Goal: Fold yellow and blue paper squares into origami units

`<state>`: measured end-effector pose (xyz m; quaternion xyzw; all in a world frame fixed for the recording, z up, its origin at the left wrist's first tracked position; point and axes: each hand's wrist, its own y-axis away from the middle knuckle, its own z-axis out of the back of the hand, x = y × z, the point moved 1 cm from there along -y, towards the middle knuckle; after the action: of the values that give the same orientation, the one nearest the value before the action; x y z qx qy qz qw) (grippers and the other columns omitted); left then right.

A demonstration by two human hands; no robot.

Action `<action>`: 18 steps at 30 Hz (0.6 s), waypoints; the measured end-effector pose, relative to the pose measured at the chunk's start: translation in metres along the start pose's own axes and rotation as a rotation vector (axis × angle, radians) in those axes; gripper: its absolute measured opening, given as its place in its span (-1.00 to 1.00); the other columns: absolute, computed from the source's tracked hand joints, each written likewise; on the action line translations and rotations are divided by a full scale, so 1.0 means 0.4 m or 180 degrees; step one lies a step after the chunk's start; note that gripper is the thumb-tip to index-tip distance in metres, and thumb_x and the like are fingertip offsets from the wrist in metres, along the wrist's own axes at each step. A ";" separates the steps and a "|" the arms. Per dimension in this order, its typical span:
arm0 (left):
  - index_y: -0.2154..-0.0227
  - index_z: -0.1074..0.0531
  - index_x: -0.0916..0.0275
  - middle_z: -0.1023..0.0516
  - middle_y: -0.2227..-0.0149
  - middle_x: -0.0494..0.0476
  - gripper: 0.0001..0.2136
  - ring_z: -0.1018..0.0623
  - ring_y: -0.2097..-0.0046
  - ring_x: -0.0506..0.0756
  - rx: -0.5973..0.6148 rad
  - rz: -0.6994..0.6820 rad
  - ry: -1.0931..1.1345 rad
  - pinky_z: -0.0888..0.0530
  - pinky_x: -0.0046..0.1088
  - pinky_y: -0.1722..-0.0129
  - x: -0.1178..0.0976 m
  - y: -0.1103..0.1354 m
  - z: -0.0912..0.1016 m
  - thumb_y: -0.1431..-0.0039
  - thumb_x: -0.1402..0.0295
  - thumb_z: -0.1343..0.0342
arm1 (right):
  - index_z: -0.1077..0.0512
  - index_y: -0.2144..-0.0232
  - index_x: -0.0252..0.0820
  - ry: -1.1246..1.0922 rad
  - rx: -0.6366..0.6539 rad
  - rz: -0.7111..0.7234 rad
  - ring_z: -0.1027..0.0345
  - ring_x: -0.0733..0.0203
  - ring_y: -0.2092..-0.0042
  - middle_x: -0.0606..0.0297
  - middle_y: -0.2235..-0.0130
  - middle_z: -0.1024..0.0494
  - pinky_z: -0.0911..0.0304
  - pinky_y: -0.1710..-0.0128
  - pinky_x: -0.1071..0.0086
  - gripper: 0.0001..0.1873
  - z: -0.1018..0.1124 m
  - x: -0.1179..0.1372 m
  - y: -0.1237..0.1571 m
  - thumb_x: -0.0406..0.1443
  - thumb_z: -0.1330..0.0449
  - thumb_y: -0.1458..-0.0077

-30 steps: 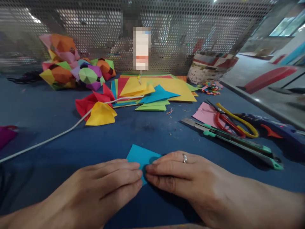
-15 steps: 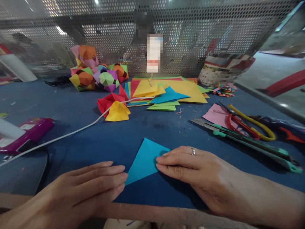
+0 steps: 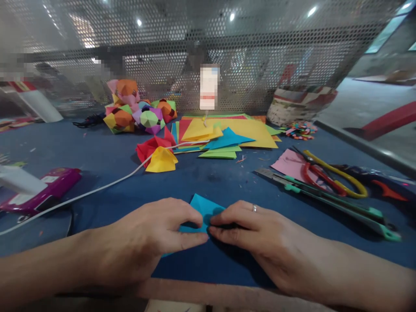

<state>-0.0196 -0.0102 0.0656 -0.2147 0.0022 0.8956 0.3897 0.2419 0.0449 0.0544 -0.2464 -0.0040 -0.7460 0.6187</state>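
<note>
My left hand and right hand hid most of the blue paper; the bottle label was blurred.

Two hands, one blue paper (folded), two scissors

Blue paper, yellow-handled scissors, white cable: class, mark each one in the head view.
blue paper [image 3: 203, 206], head view, on its upper corner between the hands
yellow-handled scissors [image 3: 341, 175], head view, on the yellow handle loop
white cable [image 3: 107, 185], head view, mid-length on the table
</note>
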 end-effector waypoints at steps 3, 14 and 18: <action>-0.16 -0.43 -0.10 -0.57 -0.11 0.03 -0.55 -0.57 -0.07 0.13 0.0166 -0.0125 -0.0031 -0.47 -0.37 -0.12 0.000 -0.004 -0.013 -0.23 0.39 -0.10 | -0.53 -0.09 -0.33 -0.0077 -0.0017 -0.0002 -0.46 0.09 -0.05 0.08 -0.06 -0.58 -0.42 -0.09 0.28 -0.53 0.004 0.001 0.001 -0.54 -0.05 -0.21; -0.14 -0.46 0.11 -0.65 -0.01 0.11 -0.56 -0.63 0.06 0.15 0.0027 -0.0590 -0.1169 -0.53 -0.45 0.03 -0.029 0.012 0.006 -0.18 0.26 -0.18 | -0.50 -0.12 -0.38 -0.0149 -0.0035 0.0083 -0.45 0.04 -0.08 0.02 -0.11 -0.55 -0.41 -0.13 0.19 -0.53 0.001 -0.005 0.001 -0.54 -0.10 -0.19; -0.17 -0.43 0.05 -0.64 -0.06 0.05 -0.59 -0.63 0.00 0.10 -0.0052 -0.0589 -0.1222 -0.52 -0.51 -0.01 -0.002 0.070 -0.001 -0.26 0.26 -0.10 | -0.50 -0.11 -0.37 -0.0136 -0.0024 0.0086 -0.46 0.03 -0.08 0.00 -0.11 -0.56 -0.41 -0.13 0.17 -0.53 0.001 -0.003 0.006 -0.54 -0.11 -0.17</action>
<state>-0.0385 -0.0303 0.0611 -0.0426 -0.0990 0.8804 0.4619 0.2445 0.0457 0.0536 -0.2647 -0.0111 -0.7321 0.6276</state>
